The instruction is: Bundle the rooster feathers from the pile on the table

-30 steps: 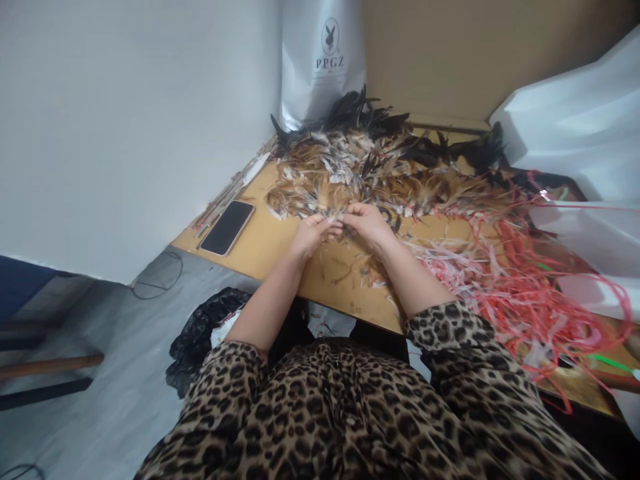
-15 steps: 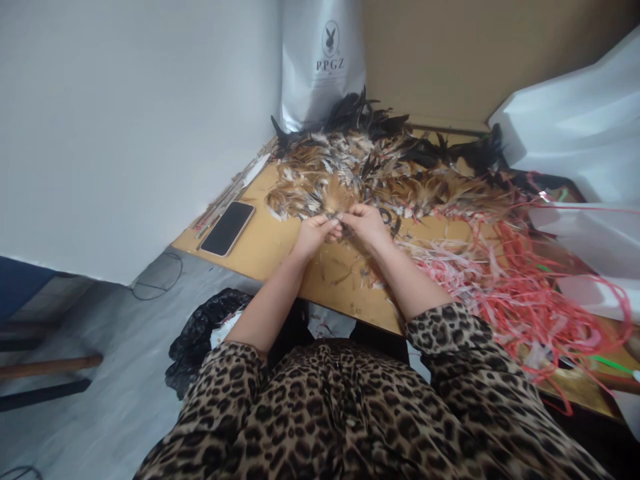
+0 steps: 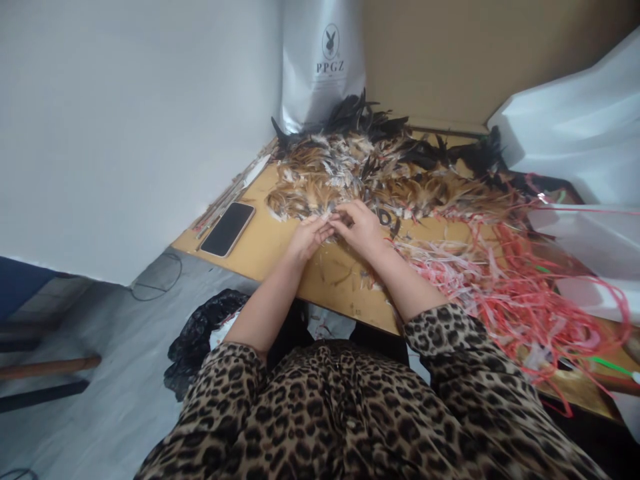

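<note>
Across the rear of the table [image 3: 267, 250], a loose bank of feathers [image 3: 390, 180], brown and cream towards the front, black along the back, with a ragged front edge just beyond the fingertips. At that edge, the left hand [image 3: 309, 238] and the right hand [image 3: 361, 230], tips together above the board: left fingers nearly straight and close to one another, right thumb and fingers bent in to meet them. Impossible to tell of a grip by either hand; too small to make out any feather between those tips.

Beside the right hand, a dark marking [image 3: 385, 217] on the tabletop. To the left, open board as far as a phone [image 3: 227, 229], aslant near the left edge. Below the wrists, more open board down to the near edge, with only small scraps on it. Less room to the right: a tangle of pink and red strips [image 3: 545, 307] next to the right forearm, one loop over the near edge.

Behind the feathers, a white bag [image 3: 325, 93] upright in the corner. Past the near edge, a black plastic bag [image 3: 195, 340] on the grey floor [image 3: 115, 393].
</note>
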A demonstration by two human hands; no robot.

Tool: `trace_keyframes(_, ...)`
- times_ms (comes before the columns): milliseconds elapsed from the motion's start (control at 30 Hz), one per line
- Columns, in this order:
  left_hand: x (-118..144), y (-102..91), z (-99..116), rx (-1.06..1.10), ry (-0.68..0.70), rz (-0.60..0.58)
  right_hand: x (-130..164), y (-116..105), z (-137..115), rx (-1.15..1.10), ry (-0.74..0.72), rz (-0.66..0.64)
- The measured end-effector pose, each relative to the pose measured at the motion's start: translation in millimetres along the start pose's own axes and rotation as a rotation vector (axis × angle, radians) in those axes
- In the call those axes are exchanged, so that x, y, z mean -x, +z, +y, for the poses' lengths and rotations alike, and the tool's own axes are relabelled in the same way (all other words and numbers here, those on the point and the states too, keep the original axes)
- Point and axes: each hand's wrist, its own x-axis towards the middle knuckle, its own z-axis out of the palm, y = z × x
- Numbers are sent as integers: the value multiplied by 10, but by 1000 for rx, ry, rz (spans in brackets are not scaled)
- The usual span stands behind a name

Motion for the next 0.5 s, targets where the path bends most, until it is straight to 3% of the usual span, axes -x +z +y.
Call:
trace_keyframes(100,5,6,0,35,-8,-30,10,-34,-29,194,-95,-54)
trace_keyframes(267,23,11,-14,51,-37,-92,12,-43,-38,356,-130,-60)
trace_keyframes(400,31,10,-15,46,-58,-119,10,-45,-29,346,-90,-60)
trace_keyframes(500,31,12,-4,-8,-53,-94,-16,-64,-30,218,-28,-71)
